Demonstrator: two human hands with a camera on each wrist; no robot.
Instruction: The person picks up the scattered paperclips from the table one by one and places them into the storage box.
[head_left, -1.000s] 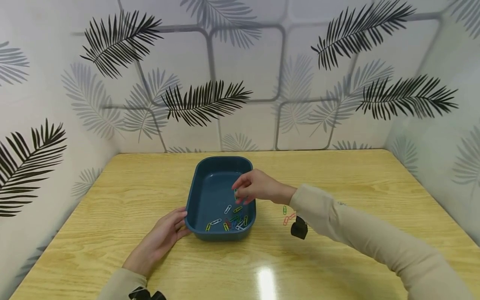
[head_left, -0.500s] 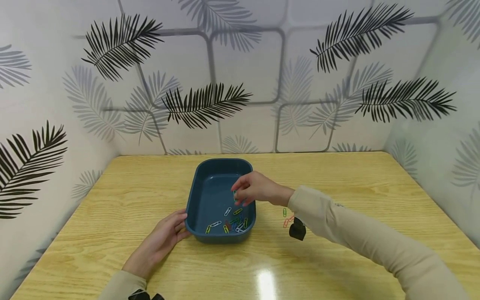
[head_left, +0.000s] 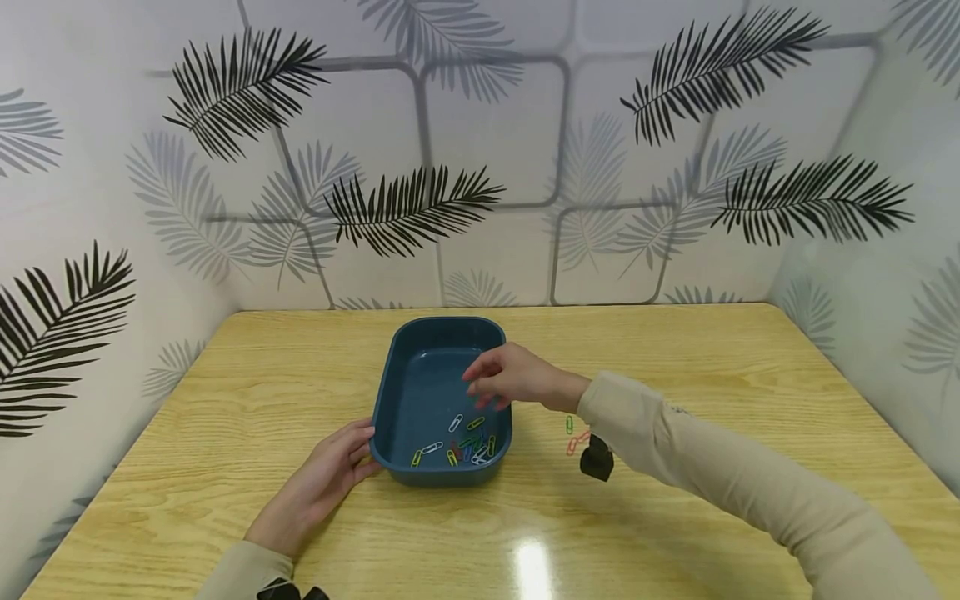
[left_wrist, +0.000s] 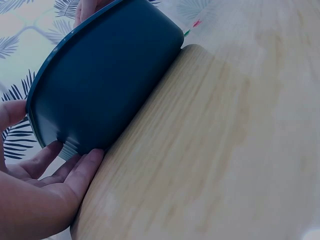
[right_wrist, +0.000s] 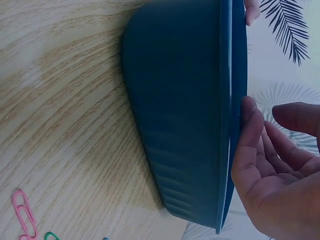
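A dark blue plastic tray (head_left: 420, 375) with rounded corners stands on the table. Several coloured paper clips (head_left: 476, 423), white, yellow, green, blue and red, lie loose at its near end. My left hand (head_left: 341, 462) holds the tray's left side: one digit reaches the rim, and in the left wrist view the other fingers (left_wrist: 87, 167) press its outer wall. Over the tray's right rim hovers my right hand (head_left: 510, 375), fingers loosely bent. In the right wrist view the thumb (right_wrist: 297, 117) stands apart from the fingers, and no clip shows between them.
On the wooden table (head_left: 637, 350), right of the tray, lie a green paper clip (head_left: 569, 425) and pink paper clips (head_left: 573, 446), near the black wrist camera (head_left: 597, 460). A leaf-patterned wall (head_left: 495, 242) rises behind the table.
The green paper clip held in my right fingertips has been let go over the tray. My right hand stays nearly in place, its fingers more spread. My left hand has not moved.
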